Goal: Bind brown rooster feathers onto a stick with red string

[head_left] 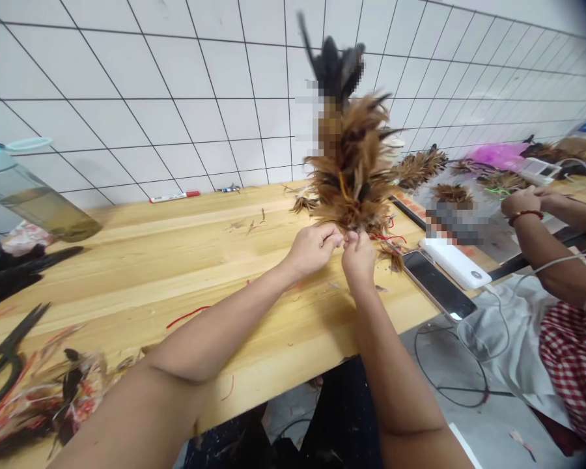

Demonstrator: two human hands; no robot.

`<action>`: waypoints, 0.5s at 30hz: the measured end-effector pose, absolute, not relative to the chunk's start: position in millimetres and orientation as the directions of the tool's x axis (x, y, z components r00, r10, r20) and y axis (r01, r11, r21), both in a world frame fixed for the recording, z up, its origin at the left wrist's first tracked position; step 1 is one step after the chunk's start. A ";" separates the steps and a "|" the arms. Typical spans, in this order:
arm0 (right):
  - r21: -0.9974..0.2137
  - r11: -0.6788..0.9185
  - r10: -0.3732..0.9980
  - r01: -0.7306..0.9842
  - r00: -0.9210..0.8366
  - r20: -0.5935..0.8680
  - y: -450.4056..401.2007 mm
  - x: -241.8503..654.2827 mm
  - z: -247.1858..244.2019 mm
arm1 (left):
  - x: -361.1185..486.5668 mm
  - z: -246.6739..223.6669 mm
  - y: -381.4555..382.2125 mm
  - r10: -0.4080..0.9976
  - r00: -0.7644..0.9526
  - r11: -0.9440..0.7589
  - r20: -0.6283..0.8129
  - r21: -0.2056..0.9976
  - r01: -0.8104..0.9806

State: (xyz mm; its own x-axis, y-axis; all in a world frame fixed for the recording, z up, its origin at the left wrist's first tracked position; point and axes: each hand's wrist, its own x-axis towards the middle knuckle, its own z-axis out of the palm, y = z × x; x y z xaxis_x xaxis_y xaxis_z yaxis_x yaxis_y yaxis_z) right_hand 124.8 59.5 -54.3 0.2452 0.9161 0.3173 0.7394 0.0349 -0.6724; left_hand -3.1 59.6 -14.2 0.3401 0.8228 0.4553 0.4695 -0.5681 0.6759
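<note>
A tall bundle of brown feathers (pixel 354 176) with black ones at its top stands upright in front of the tiled wall. At its base, my right hand (pixel 359 257) is closed, thumb up, gripping the bundle's lower end. Close beside it my left hand (pixel 315 247) is curled in a pinch, its fingertips almost meeting the right thumb. What the left fingers hold is too small to make out. Red string (pixel 390 239) trails out to the right of the bundle's base. Small loose feathers (pixel 303 204) lie just left of the bundle.
Black scissors (pixel 12 348), feather scraps (pixel 73 391) and a tilted bottle (pixel 39 195) are on the left. A red marker (pixel 176 196) lies by the wall. To the right are a phone (pixel 439 284), a white power bank (pixel 455 262) and a co-worker's hands (pixel 522 202).
</note>
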 end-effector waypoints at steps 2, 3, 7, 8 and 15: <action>-0.571 -0.027 0.902 0.821 0.267 0.341 54.6 122.3 -47.9 | -4.1 -11.2 59.7 0.834 0.336 -0.551 0.438 0.693 0.465; -0.531 -0.050 0.903 0.846 0.265 0.337 52.4 120.8 -45.5 | -5.3 -9.9 60.6 0.834 0.339 -0.551 0.434 0.685 0.477; -0.337 -0.087 0.945 0.938 0.185 0.270 47.6 114.1 -42.6 | -10.8 -7.7 64.5 0.839 0.349 -0.543 0.417 0.597 0.590; -0.286 -0.079 0.956 0.955 0.154 0.249 47.2 112.4 -43.3 | -11.7 -7.8 64.5 0.831 0.373 -0.555 0.413 0.560 0.615; -0.071 0.018 0.994 0.997 -0.010 0.108 44.8 102.3 -50.6 | -11.0 -10.3 66.0 0.859 0.397 -0.512 0.323 0.508 0.693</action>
State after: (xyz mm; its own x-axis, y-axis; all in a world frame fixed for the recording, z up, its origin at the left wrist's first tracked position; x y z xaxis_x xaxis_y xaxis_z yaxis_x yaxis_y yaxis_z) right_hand 102.3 44.8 -50.6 -0.0105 0.9941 0.1076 0.9973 0.0182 -0.0709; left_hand -11.0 66.0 -10.3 0.3974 0.8589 0.3231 0.6932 -0.5117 0.5076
